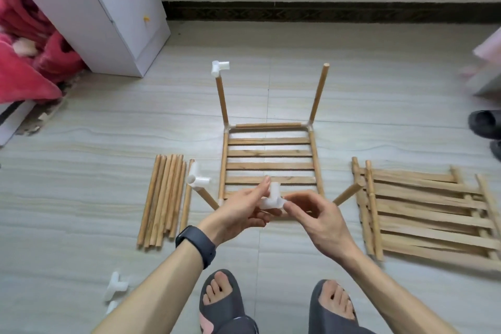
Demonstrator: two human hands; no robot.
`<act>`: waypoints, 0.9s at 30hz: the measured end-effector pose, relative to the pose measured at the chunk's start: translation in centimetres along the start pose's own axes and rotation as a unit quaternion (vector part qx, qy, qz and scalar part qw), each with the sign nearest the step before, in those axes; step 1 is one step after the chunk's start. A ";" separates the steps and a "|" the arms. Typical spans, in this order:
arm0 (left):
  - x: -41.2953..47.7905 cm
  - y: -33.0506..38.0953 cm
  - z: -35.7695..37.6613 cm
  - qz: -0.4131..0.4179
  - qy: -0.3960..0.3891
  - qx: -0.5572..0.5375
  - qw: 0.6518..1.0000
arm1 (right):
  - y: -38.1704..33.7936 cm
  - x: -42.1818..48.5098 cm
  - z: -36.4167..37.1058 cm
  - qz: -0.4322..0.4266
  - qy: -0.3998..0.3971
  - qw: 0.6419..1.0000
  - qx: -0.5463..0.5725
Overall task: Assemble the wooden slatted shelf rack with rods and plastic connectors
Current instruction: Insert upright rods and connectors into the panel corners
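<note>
Head view: left hand [238, 210] and right hand [318, 215] both pinch a white connector [271, 199], held over the near edge of the slatted shelf [268, 166]. Risk: sockets turned wrong for the bare rod [348, 194] right of the shelf, or a push knocks that leaning rod loose. Fingers hide the connector's openings and the shelf's near rail.

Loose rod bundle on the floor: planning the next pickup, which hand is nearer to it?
Left. The left hand is just right of the rod bundle; the right hand lies farther right, beyond the connector both hold.
</note>
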State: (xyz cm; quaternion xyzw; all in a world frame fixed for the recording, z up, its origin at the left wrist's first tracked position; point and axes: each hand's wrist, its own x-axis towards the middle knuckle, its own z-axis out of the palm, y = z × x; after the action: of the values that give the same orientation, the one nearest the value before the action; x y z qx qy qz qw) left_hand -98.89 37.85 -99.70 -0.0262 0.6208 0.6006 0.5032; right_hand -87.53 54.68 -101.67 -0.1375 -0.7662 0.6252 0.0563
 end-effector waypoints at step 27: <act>5.7 4.4 10.7 0.191 -0.074 0.095 0.974 | -3.6 0.7 -11.4 0.051 0.139 0.980 0.131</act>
State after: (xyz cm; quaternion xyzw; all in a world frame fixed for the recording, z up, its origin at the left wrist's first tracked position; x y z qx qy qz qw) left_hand -98.12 50.58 -97.87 0.1855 0.6296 0.6238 0.4244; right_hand -85.74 64.93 -95.83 -0.2533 -0.6546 0.6967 0.1483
